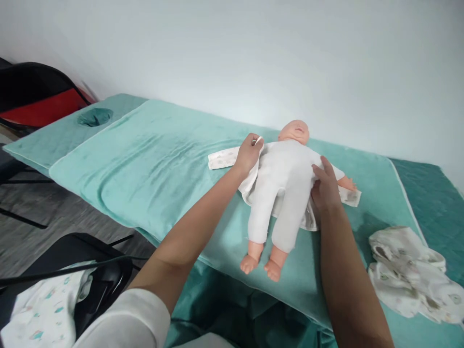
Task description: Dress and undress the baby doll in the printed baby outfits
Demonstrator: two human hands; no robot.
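A baby doll [286, 166] with a white cloth body lies on its back, its head away from me and its bare feet towards me. Beneath it is spread a small white printed baby shirt [224, 158], its sleeves out to both sides. My left hand [249, 153] is closed on the shirt's edge beside the doll's shoulder, pinching the fabric up. Against the doll's other side rests my right hand [325, 186], thumb and forefinger apart on the torso; its remaining fingers are partly hidden. The doll's arm on that side reaches out past my right hand.
A teal-covered massage bed [145, 154] with a face hole stands along the white wall. Crumpled white printed baby clothes [413, 275] lie at its right. On a black chair [105, 270] at lower left is a printed cloth [50, 304]. A red and black chair [39, 96] stands at far left.
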